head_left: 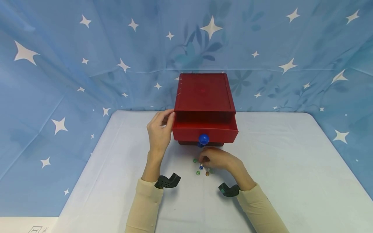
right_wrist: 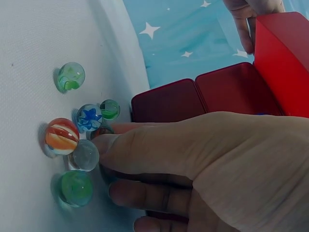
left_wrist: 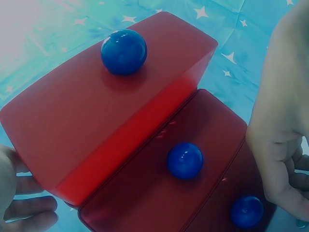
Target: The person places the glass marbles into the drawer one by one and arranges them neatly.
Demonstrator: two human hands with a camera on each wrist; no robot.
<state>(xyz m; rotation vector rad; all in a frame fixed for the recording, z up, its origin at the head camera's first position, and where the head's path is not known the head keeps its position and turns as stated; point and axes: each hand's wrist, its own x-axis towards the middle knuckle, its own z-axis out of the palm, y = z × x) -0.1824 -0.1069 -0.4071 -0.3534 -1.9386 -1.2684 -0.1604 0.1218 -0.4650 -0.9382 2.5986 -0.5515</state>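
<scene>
A dark red chest of drawers with blue knobs stands on the table, its top drawer pulled out. My left hand rests against the chest's left side near the top front edge, fingers mostly straight in the left wrist view. Below the drawers, my right hand reaches down to the tabletop. Its thumb and index finger pinch a brownish marble, partly hidden by the thumb. Close around the fingertips lie an orange-striped marble, a clear marble, a blue-patterned marble and several green marbles.
Two lower drawers stay closed, with a middle knob and a bottom knob. The open drawer's big knob juts out above the right hand. A white cloth covers the table, and a blue star-patterned curtain hangs behind.
</scene>
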